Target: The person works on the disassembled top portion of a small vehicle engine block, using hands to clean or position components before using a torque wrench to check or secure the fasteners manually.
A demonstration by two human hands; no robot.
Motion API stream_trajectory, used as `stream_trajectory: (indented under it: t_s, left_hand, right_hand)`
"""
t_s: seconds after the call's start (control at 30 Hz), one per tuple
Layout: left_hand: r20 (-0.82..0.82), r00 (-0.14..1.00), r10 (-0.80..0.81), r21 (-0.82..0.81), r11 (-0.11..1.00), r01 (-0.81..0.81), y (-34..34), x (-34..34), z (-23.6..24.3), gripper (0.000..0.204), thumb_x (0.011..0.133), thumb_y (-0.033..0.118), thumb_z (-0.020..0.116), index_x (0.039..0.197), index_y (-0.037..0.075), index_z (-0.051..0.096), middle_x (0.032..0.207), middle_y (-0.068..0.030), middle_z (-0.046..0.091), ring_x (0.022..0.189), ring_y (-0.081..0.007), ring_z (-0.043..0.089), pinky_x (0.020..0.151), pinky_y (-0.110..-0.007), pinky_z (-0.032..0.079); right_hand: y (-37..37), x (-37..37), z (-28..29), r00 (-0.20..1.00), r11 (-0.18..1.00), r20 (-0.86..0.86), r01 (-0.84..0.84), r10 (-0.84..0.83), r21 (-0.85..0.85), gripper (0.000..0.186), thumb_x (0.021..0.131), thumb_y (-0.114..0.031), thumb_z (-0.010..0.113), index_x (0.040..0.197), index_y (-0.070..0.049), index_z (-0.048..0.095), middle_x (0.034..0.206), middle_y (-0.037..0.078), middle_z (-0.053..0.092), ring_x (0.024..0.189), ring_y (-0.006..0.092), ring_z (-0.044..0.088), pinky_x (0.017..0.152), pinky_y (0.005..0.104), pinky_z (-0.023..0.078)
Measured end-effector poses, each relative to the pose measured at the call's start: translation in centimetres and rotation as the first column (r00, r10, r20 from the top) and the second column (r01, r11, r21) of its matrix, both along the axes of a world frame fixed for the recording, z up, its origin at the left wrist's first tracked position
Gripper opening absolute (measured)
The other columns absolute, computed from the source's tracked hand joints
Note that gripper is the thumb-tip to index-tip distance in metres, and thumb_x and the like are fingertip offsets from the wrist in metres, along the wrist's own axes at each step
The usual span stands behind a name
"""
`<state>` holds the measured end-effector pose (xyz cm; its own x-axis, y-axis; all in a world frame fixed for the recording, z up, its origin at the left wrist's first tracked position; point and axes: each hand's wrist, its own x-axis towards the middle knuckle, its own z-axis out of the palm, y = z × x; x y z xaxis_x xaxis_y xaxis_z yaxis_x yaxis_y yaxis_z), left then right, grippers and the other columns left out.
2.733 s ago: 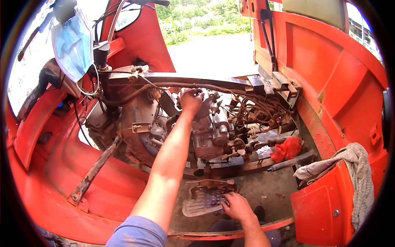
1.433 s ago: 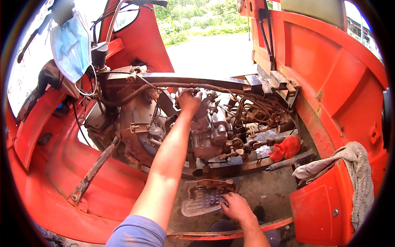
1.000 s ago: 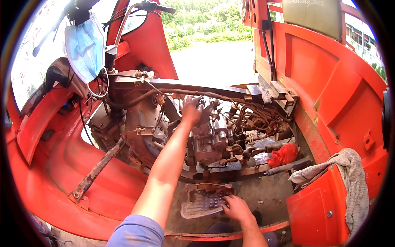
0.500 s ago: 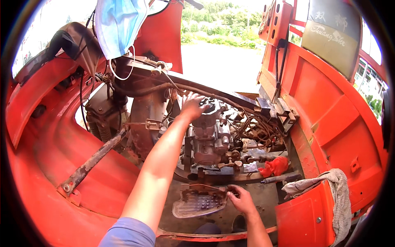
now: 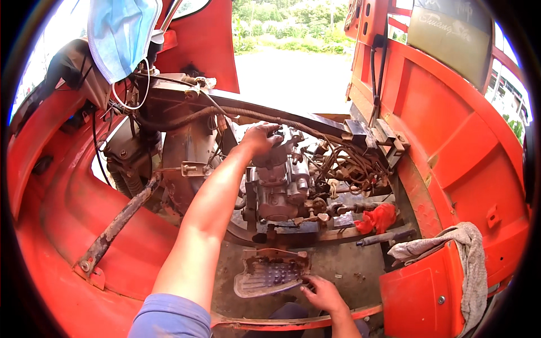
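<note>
A greasy metal engine block (image 5: 277, 191) sits in the frame ahead of me. My left hand (image 5: 260, 141) reaches over its top, fingers stretched across the dark upper part and darkened at the tips; nothing held shows. Down at the right edge of a shallow ribbed tray (image 5: 253, 289), my right hand (image 5: 324, 294) has thumb and forefinger apart, with nothing visible between them. Dark round marks or small pieces cover the tray's middle; I cannot make out which. A thin rod lies along its far edge.
Tangled wires (image 5: 355, 169) and a red cloth (image 5: 378, 218) lie right of the engine. A grey towel (image 5: 472, 265) hangs over a red box (image 5: 417, 296). A ribbed hose (image 5: 242, 111) crosses behind. A blue mask (image 5: 121, 39) dangles at upper left; a rusty bar (image 5: 115, 222) slants below.
The view has shifted slightly. My right hand has moved from the tray's far right corner down to its near right side. My left hand stays on the engine top, its fingers closer together.
</note>
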<state>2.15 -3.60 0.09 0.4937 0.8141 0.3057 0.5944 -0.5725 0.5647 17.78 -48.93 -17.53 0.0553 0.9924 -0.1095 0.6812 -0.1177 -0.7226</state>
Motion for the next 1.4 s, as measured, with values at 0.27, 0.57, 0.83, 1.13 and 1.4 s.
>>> stream_trajectory:
  t_s: [0.27,0.57,0.83,1.13,1.4]
  left_hand:
    - [0.087,0.982,0.166,0.281,0.942,-0.185,-1.7,0.9,-1.9,0.049,0.089,0.034,0.074,0.133,0.013,0.065,0.132,-0.0135,0.064,0.129,-0.0348,0.055,0.112,-0.051,0.038]
    - [0.289,0.892,0.348,0.301,0.851,-0.430,-0.7,6.9,-4.4,0.020,0.080,0.013,0.067,0.098,0.009,0.076,0.116,-0.0158,0.069,0.123,-0.0342,0.056,0.114,-0.047,0.037]
    - [0.342,0.807,0.481,0.276,0.769,-0.576,-2.5,0.1,-3.6,0.020,0.092,0.022,0.068,0.107,0.009,0.073,0.119,-0.0223,0.068,0.121,-0.0351,0.061,0.100,-0.048,0.047]
    - [0.423,0.789,0.445,0.123,0.835,-0.536,0.8,-3.8,-6.0,0.023,0.089,0.026,0.075,0.089,0.003,0.074,0.083,-0.0166,0.073,0.080,-0.0352,0.072,0.073,-0.044,0.054]
    - [0.505,0.808,0.304,0.132,0.898,-0.421,3.1,-4.7,-7.0,0.020,0.090,0.024,0.075,0.092,0.004,0.075,0.086,-0.0140,0.075,0.080,-0.0304,0.073,0.073,-0.040,0.054]
  right_hand:
    - [-0.9,-0.2,1.1,0.983,0.991,-0.160,0.106,-0.091,0.085,0.039,0.092,-0.028,0.071,0.125,-0.007,0.068,0.118,0.018,0.070,0.105,0.0351,0.069,0.090,0.0400,0.056]
    - [-4.2,-1.4,2.5,0.990,0.991,-0.111,0.094,-0.084,0.093,0.035,0.092,-0.020,0.074,0.123,-0.005,0.070,0.111,0.016,0.073,0.097,0.0263,0.073,0.085,0.0353,0.058]
    - [-1.7,0.0,1.3,0.993,0.999,0.117,-0.006,0.000,0.044,0.036,0.091,-0.029,0.072,0.119,-0.006,0.070,0.109,0.017,0.071,0.101,0.0376,0.068,0.088,0.0436,0.055]
    - [-0.7,0.9,2.0,0.999,0.998,0.029,-0.032,0.031,0.045,0.037,0.092,-0.032,0.069,0.120,-0.007,0.071,0.113,0.019,0.070,0.105,0.0393,0.066,0.091,0.0461,0.054]
    - [-0.7,0.7,1.8,0.999,0.996,-0.022,-0.033,0.035,0.088,0.036,0.091,-0.031,0.070,0.118,-0.007,0.070,0.110,0.019,0.071,0.103,0.0396,0.066,0.089,0.0463,0.055]
